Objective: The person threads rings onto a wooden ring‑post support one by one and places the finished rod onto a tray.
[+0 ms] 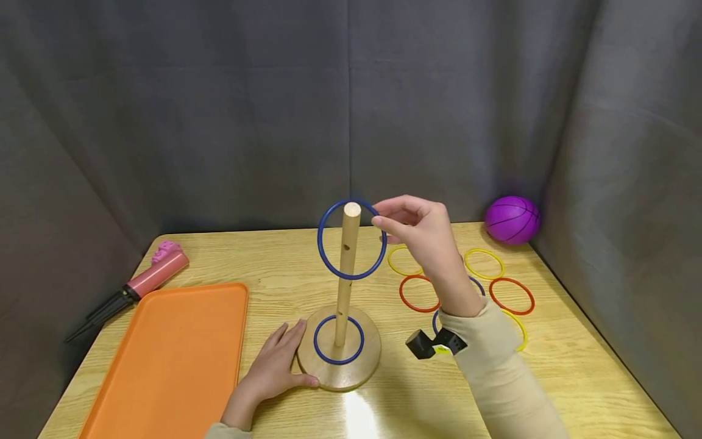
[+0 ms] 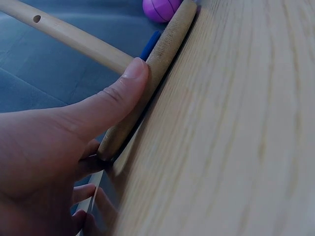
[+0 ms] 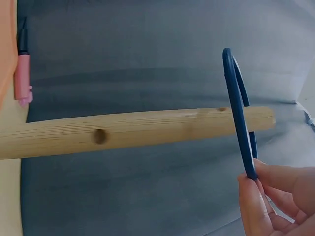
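Observation:
My right hand (image 1: 419,228) pinches a blue ring (image 1: 320,238) between thumb and fingertips at the top of a wooden post (image 1: 345,280). In the right wrist view the held ring (image 3: 236,108) goes around the post just below its tip. A second blue ring (image 1: 339,363) lies around the post's foot on the round wooden base (image 1: 370,360). My left hand (image 1: 274,366) rests against the base's left edge, fingers straight and thumb spread. The thumb (image 2: 110,103) touches the base's rim in the left wrist view; some fingertips are hidden there.
An orange tray (image 1: 175,360) lies at the left, with a pink hand pump (image 1: 156,277) and a small pink object (image 1: 166,250) behind it. At the right lie several rings, including a red ring (image 1: 532,299) and a yellow ring (image 1: 501,265). A purple ball (image 1: 512,220) sits at the back right corner.

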Demonstrator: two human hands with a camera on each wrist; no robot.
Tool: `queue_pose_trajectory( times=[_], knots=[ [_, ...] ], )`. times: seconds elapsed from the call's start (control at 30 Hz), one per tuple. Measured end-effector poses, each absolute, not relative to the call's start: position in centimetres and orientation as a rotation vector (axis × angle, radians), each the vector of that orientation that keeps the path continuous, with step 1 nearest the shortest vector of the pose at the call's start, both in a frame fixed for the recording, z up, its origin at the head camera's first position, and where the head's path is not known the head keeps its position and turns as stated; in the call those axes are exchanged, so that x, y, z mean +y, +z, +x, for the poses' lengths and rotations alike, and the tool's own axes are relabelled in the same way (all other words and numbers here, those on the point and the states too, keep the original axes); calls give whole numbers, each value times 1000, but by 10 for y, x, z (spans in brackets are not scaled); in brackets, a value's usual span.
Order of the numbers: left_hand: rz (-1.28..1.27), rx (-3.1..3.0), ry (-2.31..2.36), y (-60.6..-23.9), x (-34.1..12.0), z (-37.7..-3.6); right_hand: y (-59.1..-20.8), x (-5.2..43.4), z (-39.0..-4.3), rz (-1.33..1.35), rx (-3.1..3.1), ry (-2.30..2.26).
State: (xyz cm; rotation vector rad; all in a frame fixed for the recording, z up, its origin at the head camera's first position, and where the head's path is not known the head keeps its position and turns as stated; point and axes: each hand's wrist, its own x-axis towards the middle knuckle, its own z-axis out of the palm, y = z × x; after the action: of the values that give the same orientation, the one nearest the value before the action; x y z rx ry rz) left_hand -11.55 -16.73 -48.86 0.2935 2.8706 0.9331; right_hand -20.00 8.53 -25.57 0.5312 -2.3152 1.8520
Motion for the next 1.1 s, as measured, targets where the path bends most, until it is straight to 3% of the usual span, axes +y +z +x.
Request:
queue_pose_trajectory(
  times=[1.1],
  knots=[
    [263, 2845, 944, -484, -166, -115, -410, 71, -213, 307, -2761, 1763]
  ],
)
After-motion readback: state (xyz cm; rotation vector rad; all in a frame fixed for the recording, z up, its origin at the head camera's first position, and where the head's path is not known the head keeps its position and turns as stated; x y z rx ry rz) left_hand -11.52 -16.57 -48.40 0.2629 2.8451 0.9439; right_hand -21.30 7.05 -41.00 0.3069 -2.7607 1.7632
